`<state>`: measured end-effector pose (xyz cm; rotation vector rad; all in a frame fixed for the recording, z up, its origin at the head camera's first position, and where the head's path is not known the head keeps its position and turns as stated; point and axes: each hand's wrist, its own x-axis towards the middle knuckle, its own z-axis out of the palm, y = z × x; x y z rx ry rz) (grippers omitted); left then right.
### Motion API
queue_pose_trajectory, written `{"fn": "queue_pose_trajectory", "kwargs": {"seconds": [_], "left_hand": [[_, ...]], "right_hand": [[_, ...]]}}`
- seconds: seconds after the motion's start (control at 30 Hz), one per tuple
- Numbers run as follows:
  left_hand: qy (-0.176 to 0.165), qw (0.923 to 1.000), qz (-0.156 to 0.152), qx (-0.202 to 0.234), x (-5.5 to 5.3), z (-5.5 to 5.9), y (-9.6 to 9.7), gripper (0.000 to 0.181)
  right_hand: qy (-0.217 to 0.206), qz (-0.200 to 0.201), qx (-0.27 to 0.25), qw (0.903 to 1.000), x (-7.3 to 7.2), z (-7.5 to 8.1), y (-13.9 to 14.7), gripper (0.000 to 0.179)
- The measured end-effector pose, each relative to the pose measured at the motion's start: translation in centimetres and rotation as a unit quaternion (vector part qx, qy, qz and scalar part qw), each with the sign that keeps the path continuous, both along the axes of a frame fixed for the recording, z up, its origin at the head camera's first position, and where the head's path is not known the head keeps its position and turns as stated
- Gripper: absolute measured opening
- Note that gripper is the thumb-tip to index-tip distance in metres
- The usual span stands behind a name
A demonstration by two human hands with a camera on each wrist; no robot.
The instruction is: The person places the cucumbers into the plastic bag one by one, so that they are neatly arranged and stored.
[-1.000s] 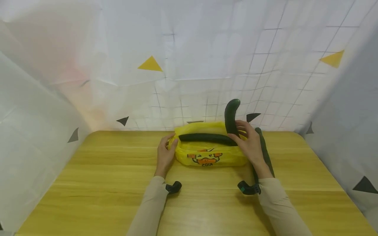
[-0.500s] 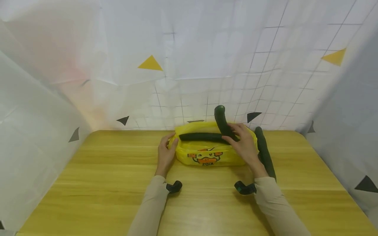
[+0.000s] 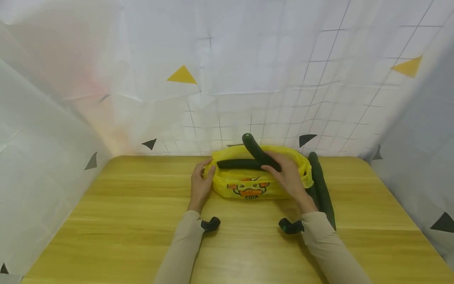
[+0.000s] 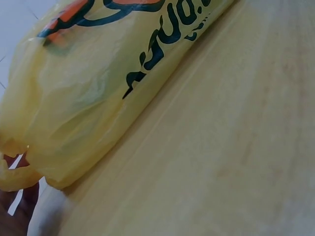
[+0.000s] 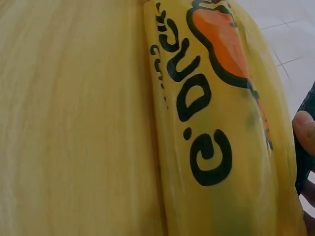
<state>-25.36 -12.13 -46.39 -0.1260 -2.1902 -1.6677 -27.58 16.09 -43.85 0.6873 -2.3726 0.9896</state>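
A yellow plastic bag (image 3: 227, 187) with a printed cartoon lies on its base with its mouth spread open. Inside it, one dark green cucumber (image 3: 235, 164) stretches along the opening. My right hand (image 3: 289, 177) grips a second cucumber (image 3: 255, 148) tilted over the mouth, its free end up and to the left, its lower end hidden by the hand. In the right wrist view, my thumb (image 5: 306, 129) presses on that cucumber's side. My left hand (image 3: 201, 183) holds the bag's left end, where a handle loop (image 4: 19, 178) passes over the fingers in the left wrist view.
To the right of the bag, a long cucumber (image 3: 323, 191) lies on the wooden table (image 3: 124, 221), with another (image 3: 313, 196) beside it, partly covered by the bag and right arm. White sheets (image 3: 159, 47) with printed triangles stand behind and at both sides.
My right hand has moved left and lowered the cucumber, which now leans further left over the bag's mouth. The bag's right side shows more openly. My left hand stays at the left end.
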Motion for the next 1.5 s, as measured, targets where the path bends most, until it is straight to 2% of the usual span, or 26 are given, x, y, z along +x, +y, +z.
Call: {"fn": "queue_pose_trajectory", "kwargs": {"seconds": [0.33, 0.5, 0.63, 0.93, 1.23, 1.5], "left_hand": [[0.002, 1.0, 0.004, 0.004, -0.1, 0.3, 0.0, 0.036], [0.0, 0.9998, -0.002, 0.018, 0.0, 0.2, 0.0, 0.036], [0.003, 0.9995, -0.008, 0.029, -0.1, 0.2, 0.0, 0.036], [0.034, 0.9987, -0.015, 0.036, -0.3, 0.1, 0.0, 0.034], [0.062, 0.9972, -0.005, 0.043, -0.1, 0.1, 0.1, 0.031], [0.066, 0.9963, -0.005, 0.054, -0.1, 0.0, 0.2, 0.03]], "right_hand": [[-0.022, 0.003, 0.013, 0.9997, -0.1, -0.1, -0.9, 0.046], [-0.018, 0.004, 0.022, 0.9996, -0.1, -0.4, -1.0, 0.046], [-0.032, -0.007, 0.038, 0.9987, -0.1, -0.5, -1.2, 0.046], [-0.089, -0.035, 0.07, 0.993, 0.1, -0.4, -1.8, 0.044], [-0.095, -0.046, 0.098, 0.9896, 0.1, -0.6, -2.2, 0.042], [-0.094, -0.059, 0.133, 0.9848, 0.1, -0.8, -2.6, 0.04]]}}
